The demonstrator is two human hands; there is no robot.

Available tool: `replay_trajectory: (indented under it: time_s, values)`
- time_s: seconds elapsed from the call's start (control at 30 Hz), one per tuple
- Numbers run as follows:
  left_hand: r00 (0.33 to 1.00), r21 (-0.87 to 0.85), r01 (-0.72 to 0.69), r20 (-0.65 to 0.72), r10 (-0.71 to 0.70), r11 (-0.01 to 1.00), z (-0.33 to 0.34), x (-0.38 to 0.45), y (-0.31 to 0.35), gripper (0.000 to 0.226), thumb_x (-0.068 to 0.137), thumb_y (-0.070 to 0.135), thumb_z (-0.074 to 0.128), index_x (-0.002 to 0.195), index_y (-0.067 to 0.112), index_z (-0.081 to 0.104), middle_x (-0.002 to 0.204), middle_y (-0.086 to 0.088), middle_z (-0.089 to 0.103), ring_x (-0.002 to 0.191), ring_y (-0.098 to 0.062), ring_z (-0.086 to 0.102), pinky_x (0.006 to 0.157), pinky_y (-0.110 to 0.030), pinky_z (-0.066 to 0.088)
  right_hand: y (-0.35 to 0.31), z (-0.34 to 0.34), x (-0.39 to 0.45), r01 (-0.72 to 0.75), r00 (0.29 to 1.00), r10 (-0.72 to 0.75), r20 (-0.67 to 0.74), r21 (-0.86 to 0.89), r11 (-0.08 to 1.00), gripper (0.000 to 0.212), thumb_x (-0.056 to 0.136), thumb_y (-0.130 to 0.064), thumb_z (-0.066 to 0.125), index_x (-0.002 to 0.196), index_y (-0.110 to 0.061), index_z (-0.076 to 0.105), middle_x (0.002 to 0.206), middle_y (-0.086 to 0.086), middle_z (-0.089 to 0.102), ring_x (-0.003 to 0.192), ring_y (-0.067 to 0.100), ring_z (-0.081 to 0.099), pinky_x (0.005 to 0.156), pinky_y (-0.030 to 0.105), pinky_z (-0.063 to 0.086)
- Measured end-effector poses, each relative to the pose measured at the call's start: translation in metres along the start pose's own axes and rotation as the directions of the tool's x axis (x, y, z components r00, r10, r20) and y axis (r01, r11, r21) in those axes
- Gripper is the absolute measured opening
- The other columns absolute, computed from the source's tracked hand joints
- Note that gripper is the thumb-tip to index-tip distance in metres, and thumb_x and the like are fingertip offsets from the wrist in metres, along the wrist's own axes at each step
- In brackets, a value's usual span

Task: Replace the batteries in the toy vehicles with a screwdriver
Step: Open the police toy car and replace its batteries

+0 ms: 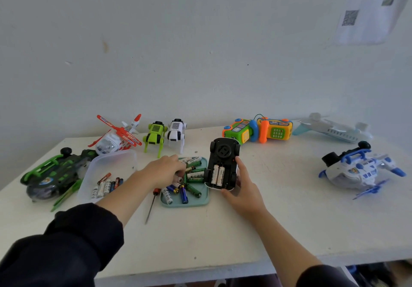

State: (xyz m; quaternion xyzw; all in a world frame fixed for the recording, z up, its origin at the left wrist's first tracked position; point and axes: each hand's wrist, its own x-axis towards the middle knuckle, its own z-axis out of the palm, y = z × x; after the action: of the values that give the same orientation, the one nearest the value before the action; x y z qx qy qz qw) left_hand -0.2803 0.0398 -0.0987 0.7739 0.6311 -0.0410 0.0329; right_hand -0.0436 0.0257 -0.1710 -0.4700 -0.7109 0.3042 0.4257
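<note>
A toy car (pixel 223 164) lies upside down at the table's middle, its battery bay open with two white batteries in it. My right hand (pixel 242 188) grips the car's near right side. Left of the car is a teal tray (pixel 201 202) with several loose batteries. My left hand (pixel 165 171) reaches down into that tray with fingers curled over the batteries; whether it holds one I cannot tell. A screwdriver (pixel 152 204) with a red handle lies on the table just left of the tray, under my left forearm.
A clear plastic tub (pixel 111 164) with several batteries sits left of the tray. Around it: a green-black helicopter (pixel 53 173), a red-white helicopter (pixel 118 137), two robot dogs (pixel 165 135), toy phones (pixel 258 130), a white plane (pixel 334 130), a blue-white helicopter (pixel 359 168).
</note>
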Motion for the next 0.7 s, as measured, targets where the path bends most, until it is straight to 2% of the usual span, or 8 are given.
replay_trajectory:
  time_s: [0.03,0.1,0.23,0.3,0.37,0.47,0.57,0.7]
  values:
    - [1.000,-0.064,-0.004,-0.027,0.002,0.998,0.001,-0.001,0.000,0.005,0.093,0.017,0.055,0.096,0.020,0.056,0.103,0.002,0.048,0.096,-0.017,0.051,0.072,-0.029,0.041,0.000,0.000,0.000,0.002,1.000,-0.002,0.001,-0.002,1.000,0.081,0.082,-0.020,0.068,0.134,-0.047,0.013,0.098,-0.002,0.069,0.092,0.015,0.065,0.074,0.026,0.046]
    - [0.993,-0.311,0.006,-0.109,-0.042,0.950,-0.001,-0.003,0.004,0.002,0.095,0.018,0.052,0.093,0.019,0.053,0.101,0.003,0.055,0.094,-0.015,0.056,0.073,-0.025,0.044,0.000,0.000,0.000,0.002,1.000,-0.002,0.000,0.002,1.000,0.082,0.082,-0.019,0.068,0.135,-0.047,0.012,0.100,-0.002,0.069,0.093,0.015,0.065,0.076,0.027,0.047]
    - [0.936,-0.754,-0.045,-0.260,-0.235,0.655,-0.014,-0.008,0.030,0.006,0.097,0.017,0.048,0.093,0.016,0.052,0.086,0.001,0.059,0.068,-0.006,0.054,0.056,-0.014,0.040,0.000,0.000,-0.001,-0.003,1.000,0.003,-0.009,0.021,1.000,0.084,0.081,-0.020,0.069,0.131,-0.054,0.011,0.099,-0.005,0.069,0.093,0.014,0.065,0.081,0.031,0.050]
    - [0.928,-0.864,-0.090,-0.253,-0.274,0.495,-0.016,-0.008,0.048,0.005,0.096,0.015,0.049,0.092,0.016,0.052,0.079,0.000,0.061,0.061,-0.006,0.056,0.051,-0.017,0.042,-0.001,0.000,-0.001,-0.011,1.000,0.012,-0.009,0.030,0.999,0.084,0.081,-0.019,0.069,0.131,-0.054,0.011,0.099,-0.007,0.068,0.094,0.013,0.065,0.083,0.032,0.050]
    - [0.933,-0.894,-0.115,-0.246,-0.261,0.433,-0.011,-0.006,0.065,0.003,0.095,0.014,0.053,0.097,0.016,0.053,0.073,-0.001,0.064,0.054,-0.004,0.058,0.048,-0.020,0.043,-0.001,0.001,-0.001,-0.016,1.000,0.016,-0.011,0.034,0.999,0.084,0.081,-0.019,0.069,0.134,-0.051,0.013,0.100,-0.007,0.069,0.094,0.013,0.065,0.080,0.031,0.050]
    - [0.926,-0.857,-0.173,-0.309,-0.215,0.485,0.000,-0.002,0.088,0.008,0.092,0.012,0.056,0.089,0.019,0.053,0.069,0.000,0.066,0.053,-0.004,0.059,0.051,-0.021,0.047,-0.001,0.001,-0.001,-0.022,1.000,0.022,-0.016,0.013,1.000,0.086,0.081,-0.018,0.069,0.143,-0.039,0.014,0.103,-0.005,0.068,0.095,0.015,0.065,0.079,0.030,0.050]
    - [0.884,-0.720,-0.237,-0.438,-0.163,0.652,0.012,0.003,0.102,0.013,0.088,0.010,0.061,0.082,0.019,0.053,0.073,0.008,0.063,0.062,-0.004,0.060,0.063,-0.022,0.050,0.001,0.001,-0.001,-0.032,0.999,0.032,-0.013,0.004,0.999,0.086,0.080,-0.017,0.068,0.140,-0.044,0.012,0.100,0.000,0.069,0.090,0.018,0.066,0.078,0.034,0.051]
    - [0.826,-0.562,-0.283,-0.554,-0.099,0.777,0.022,0.006,0.108,0.005,0.087,0.012,0.061,0.083,0.013,0.058,0.077,-0.002,0.067,0.068,-0.016,0.061,0.067,-0.034,0.050,-0.001,0.001,-0.001,-0.050,0.999,0.050,0.003,-0.012,0.999,0.088,0.081,-0.018,0.067,0.148,-0.033,0.011,0.097,0.002,0.069,0.088,0.018,0.065,0.076,0.034,0.051]
